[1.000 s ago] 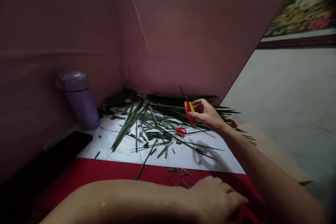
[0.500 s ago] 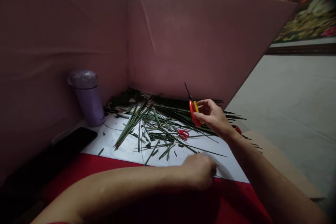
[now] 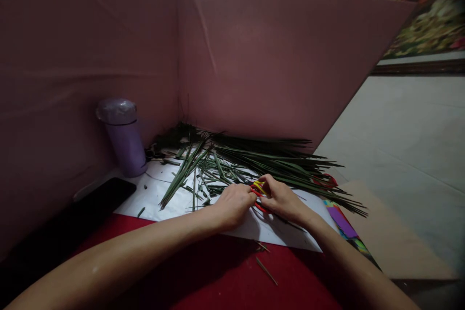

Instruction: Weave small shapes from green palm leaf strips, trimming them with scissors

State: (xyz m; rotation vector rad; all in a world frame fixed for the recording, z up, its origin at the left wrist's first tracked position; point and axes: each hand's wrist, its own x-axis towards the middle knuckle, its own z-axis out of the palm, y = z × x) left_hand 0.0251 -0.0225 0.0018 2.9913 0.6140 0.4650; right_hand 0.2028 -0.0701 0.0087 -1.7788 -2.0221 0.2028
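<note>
On my feed the pink partition [image 3: 254, 58] walls in the work from 9 round to 1 o'clock. Below it a red cloth [image 3: 218, 271] carries a white sheet [image 3: 163, 198]. A heap of long green leaf strips [image 3: 261, 157] lies at 12 o'clock of the hands. A purple tumbler [image 3: 123, 138] stands at 10 o'clock and a black phone [image 3: 98, 198] lies at 9.

Both hands meet over the sheet. The right hand [image 3: 283, 199] is clenched around the red-and-yellow scissors [image 3: 258, 188]. The left hand [image 3: 234, 203] is curled in against them; what its fingertips pinch is hidden.

I judge the scissors light and rigid, best held by the plastic loops, clear of the blades. The strips look feather-light, bendy and slick, so I would pinch one firmly near its middle.
</note>
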